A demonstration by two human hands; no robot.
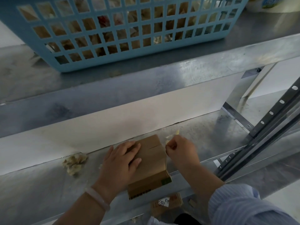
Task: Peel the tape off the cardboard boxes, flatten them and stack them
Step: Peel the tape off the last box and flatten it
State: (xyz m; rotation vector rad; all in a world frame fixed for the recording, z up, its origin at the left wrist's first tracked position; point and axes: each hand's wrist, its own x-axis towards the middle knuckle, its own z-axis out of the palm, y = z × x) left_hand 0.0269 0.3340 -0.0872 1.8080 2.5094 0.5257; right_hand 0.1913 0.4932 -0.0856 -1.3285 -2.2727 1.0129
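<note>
A small brown cardboard box [151, 161] stands on the lower metal shelf [40, 189], near its front edge. My left hand [121, 161] lies flat on the box's top and left side, pressing it down. My right hand [180, 149] is at the box's right edge, fingers pinched on a thin strip of clear tape [166, 157] that runs along that edge. Below the shelf, another piece of cardboard [167, 203] with a white label shows.
A crumpled wad of peeled tape [74, 162] lies on the shelf to the left. A blue plastic basket [123, 30] holding tape scraps sits on the upper shelf. A slotted metal upright [266, 120] stands at right. A white wall panel [129, 120] backs the shelf.
</note>
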